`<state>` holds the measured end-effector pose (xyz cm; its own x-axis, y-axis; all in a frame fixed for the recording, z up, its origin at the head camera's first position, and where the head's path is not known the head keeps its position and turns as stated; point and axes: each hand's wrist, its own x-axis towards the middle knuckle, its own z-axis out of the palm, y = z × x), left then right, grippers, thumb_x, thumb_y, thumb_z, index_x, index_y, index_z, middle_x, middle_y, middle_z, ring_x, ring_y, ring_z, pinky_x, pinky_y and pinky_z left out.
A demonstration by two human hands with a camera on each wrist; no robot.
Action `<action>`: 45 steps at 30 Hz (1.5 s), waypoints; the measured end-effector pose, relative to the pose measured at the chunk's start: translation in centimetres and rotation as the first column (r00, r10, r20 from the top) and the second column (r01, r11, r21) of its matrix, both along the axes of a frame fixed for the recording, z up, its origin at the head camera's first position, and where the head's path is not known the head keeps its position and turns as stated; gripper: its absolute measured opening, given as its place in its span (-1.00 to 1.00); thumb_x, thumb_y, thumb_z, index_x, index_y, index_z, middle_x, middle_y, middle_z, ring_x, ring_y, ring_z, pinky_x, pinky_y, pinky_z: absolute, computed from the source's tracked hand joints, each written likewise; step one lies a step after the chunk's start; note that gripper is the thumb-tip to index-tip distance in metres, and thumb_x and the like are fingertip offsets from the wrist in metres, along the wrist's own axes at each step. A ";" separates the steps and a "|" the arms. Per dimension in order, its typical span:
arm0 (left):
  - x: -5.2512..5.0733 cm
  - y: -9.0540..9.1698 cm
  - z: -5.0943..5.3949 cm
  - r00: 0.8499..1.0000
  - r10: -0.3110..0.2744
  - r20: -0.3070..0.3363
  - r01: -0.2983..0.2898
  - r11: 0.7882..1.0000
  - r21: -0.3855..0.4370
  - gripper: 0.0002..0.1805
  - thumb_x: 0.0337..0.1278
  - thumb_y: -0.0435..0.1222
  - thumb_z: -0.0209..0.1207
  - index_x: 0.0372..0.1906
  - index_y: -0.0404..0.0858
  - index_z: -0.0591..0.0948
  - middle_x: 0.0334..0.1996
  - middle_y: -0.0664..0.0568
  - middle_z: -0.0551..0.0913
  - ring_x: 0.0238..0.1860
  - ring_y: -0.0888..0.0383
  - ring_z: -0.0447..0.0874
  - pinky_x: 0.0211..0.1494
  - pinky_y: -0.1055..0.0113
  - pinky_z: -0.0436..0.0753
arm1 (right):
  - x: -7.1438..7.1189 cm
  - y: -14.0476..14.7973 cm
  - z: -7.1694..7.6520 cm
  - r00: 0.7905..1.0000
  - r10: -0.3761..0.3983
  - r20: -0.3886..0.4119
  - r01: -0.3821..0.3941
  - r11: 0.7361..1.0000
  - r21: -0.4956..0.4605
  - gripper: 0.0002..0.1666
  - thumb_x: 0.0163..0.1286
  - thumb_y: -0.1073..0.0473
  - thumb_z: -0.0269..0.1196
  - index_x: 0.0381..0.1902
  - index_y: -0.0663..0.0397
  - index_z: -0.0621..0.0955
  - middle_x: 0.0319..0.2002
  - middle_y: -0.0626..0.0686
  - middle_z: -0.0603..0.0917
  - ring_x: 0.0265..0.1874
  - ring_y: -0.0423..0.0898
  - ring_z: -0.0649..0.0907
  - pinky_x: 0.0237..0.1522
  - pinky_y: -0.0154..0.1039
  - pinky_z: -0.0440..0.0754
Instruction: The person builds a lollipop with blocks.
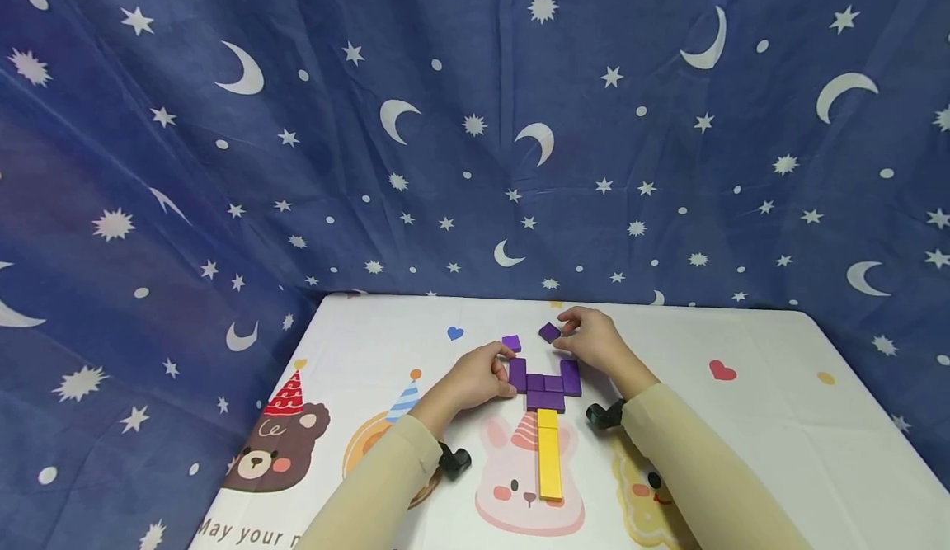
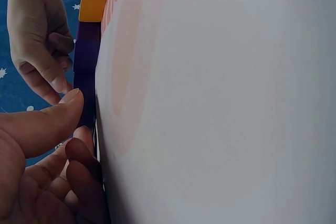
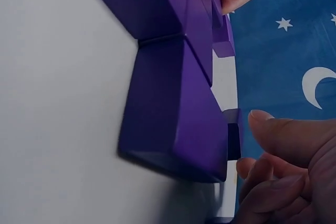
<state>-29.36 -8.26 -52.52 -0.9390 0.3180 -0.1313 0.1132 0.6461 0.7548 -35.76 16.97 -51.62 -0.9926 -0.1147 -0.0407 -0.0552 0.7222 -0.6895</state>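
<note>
Leftward beyond the yellow bar, the left hand pinches a purple block between thumb and fingertip. Next, a violet square lies farther past the bar. Purple tiles meet the bar's far end, and a dark square lies well beyond it. Rightward of the bar, the right hand has thumb and forefinger at that square; whether they pinch it, I cannot tell.

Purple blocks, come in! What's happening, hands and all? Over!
Left hand touching leftmost long purple block. Right hand beside loose dark square. Purple blocks meeting yellow blocks. No obstruction visible.
</note>
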 end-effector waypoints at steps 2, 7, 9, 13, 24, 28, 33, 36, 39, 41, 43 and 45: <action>0.0 0.0 0.0 1.000 0.002 0.006 -0.002 1.000 0.006 -0.39 0.11 -0.28 0.57 0.27 -0.09 0.61 -0.38 0.12 0.63 -0.39 0.20 0.50 -0.20 0.28 0.48 | -0.2 -0.2 0.0 1.000 -0.002 -0.001 0.002 1.000 0.014 -0.42 0.24 0.15 0.57 0.19 0.18 0.69 -0.14 0.08 0.74 -0.23 -0.05 0.63 -0.17 -0.23 0.55; 0.1 -0.1 0.0 1.000 0.004 0.016 -0.004 1.000 0.017 -0.39 0.11 -0.29 0.57 0.27 -0.09 0.61 -0.37 0.12 0.62 -0.38 0.20 0.50 -0.20 0.28 0.48 | -0.4 -0.6 0.2 1.000 -0.007 0.004 0.007 0.999 0.043 -0.47 0.22 0.15 0.59 0.11 0.20 0.72 -0.22 0.07 0.72 -0.28 -0.05 0.62 -0.20 -0.23 0.55; 0.1 -0.1 -0.1 1.000 0.003 0.016 -0.004 1.000 0.019 -0.39 0.11 -0.29 0.57 0.27 -0.09 0.61 -0.37 0.12 0.62 -0.38 0.20 0.50 -0.20 0.28 0.48 | -0.5 -0.8 0.2 1.000 -0.005 0.004 0.005 0.999 0.053 -0.51 0.22 0.15 0.59 0.07 0.21 0.73 -0.24 0.07 0.71 -0.29 -0.06 0.62 -0.22 -0.23 0.55; 0.0 -0.1 -0.1 1.000 0.003 0.019 -0.004 1.000 0.022 -0.38 0.11 -0.29 0.57 0.28 -0.09 0.61 -0.37 0.11 0.62 -0.38 0.19 0.50 -0.20 0.27 0.48 | -0.7 -1.0 -0.1 1.000 0.001 0.002 -0.001 0.998 0.065 -0.54 0.20 0.16 0.60 0.02 0.21 0.75 -0.29 0.05 0.69 -0.31 -0.07 0.61 -0.22 -0.23 0.53; 0.0 0.1 -0.2 1.000 0.006 0.021 -0.006 1.000 0.017 -0.38 0.09 -0.28 0.58 0.28 -0.07 0.61 -0.38 0.12 0.60 -0.38 0.18 0.51 -0.21 0.28 0.48 | -0.7 -1.4 -0.2 1.000 0.008 -0.009 -0.007 0.997 0.081 -0.57 0.21 0.20 0.59 0.01 0.21 0.74 -0.33 0.03 0.67 -0.30 -0.06 0.60 -0.10 -0.15 0.50; 0.0 0.1 -0.2 1.000 0.004 0.017 -0.005 1.000 0.020 -0.38 0.10 -0.28 0.58 0.28 -0.08 0.61 -0.37 0.12 0.61 -0.38 0.18 0.50 -0.21 0.27 0.48 | -0.8 -1.4 -0.2 1.000 0.016 -0.013 -0.015 0.996 0.086 -0.64 0.23 0.23 0.57 -0.04 0.22 0.75 -0.34 0.03 0.67 -0.28 -0.05 0.60 -0.07 -0.12 0.51; 0.0 0.0 -0.2 1.000 0.002 0.014 -0.002 1.000 0.023 -0.38 0.10 -0.29 0.57 0.28 -0.09 0.61 -0.38 0.12 0.62 -0.38 0.19 0.50 -0.21 0.28 0.47 | -1.0 -1.5 -0.6 1.000 0.020 -0.009 -0.019 0.995 0.097 -0.64 0.25 0.22 0.56 -0.02 0.20 0.76 -0.31 0.03 0.68 -0.25 -0.05 0.61 -0.05 -0.11 0.53; 0.0 0.0 -0.1 1.000 0.002 0.015 -0.002 1.000 0.025 -0.38 0.10 -0.29 0.57 0.28 -0.09 0.61 -0.38 0.12 0.62 -0.38 0.19 0.51 -0.22 0.28 0.47 | -1.1 -1.6 -0.7 1.000 0.026 -0.008 -0.025 0.994 0.102 -0.67 0.27 0.22 0.54 -0.03 0.19 0.76 -0.31 0.03 0.67 -0.26 -0.05 0.61 -0.07 -0.12 0.53; 0.0 0.0 0.0 1.000 0.003 0.016 -0.004 1.000 0.025 -0.38 0.10 -0.29 0.58 0.28 -0.09 0.61 -0.37 0.12 0.62 -0.38 0.19 0.51 -0.22 0.29 0.48 | -1.1 -1.6 -0.8 0.999 0.039 -0.014 -0.037 0.994 0.106 -0.69 0.28 0.23 0.52 -0.04 0.17 0.76 -0.32 0.02 0.67 -0.27 -0.06 0.61 -0.09 -0.14 0.52; 0.0 0.0 0.0 1.000 0.003 0.014 -0.003 1.000 0.022 -0.38 0.10 -0.29 0.58 0.28 -0.09 0.61 -0.38 0.13 0.62 -0.39 0.19 0.51 -0.23 0.29 0.47 | -1.1 -1.6 -0.8 0.999 0.047 -0.014 -0.045 0.994 0.101 -0.70 0.28 0.24 0.52 -0.04 0.17 0.76 -0.33 0.02 0.67 -0.28 -0.07 0.60 -0.11 -0.16 0.52; 0.0 0.0 -0.1 1.000 0.003 0.010 -0.003 1.000 0.018 -0.38 0.10 -0.28 0.58 0.28 -0.09 0.61 -0.38 0.13 0.62 -0.39 0.20 0.50 -0.24 0.29 0.47 | -1.0 -1.7 -0.7 0.998 0.054 -0.021 -0.052 0.994 0.097 -0.71 0.28 0.25 0.52 -0.05 0.17 0.76 -0.33 0.01 0.67 -0.28 -0.08 0.60 -0.13 -0.18 0.52; 0.0 0.0 -0.1 1.000 0.003 0.007 -0.003 1.000 0.013 -0.38 0.10 -0.28 0.58 0.28 -0.09 0.61 -0.39 0.14 0.62 -0.39 0.20 0.50 -0.24 0.30 0.47 | -0.9 -1.7 -0.5 0.998 0.064 -0.024 -0.061 0.994 0.090 -0.71 0.28 0.25 0.51 -0.04 0.17 0.76 -0.32 0.01 0.68 -0.28 -0.08 0.61 -0.14 -0.19 0.52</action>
<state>-29.35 -8.30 -52.57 -0.9391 0.3165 -0.1335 0.1059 0.6364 0.7640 -36.62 15.27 -52.09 -0.9845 -0.1735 -0.0274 -0.1194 0.7754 -0.6201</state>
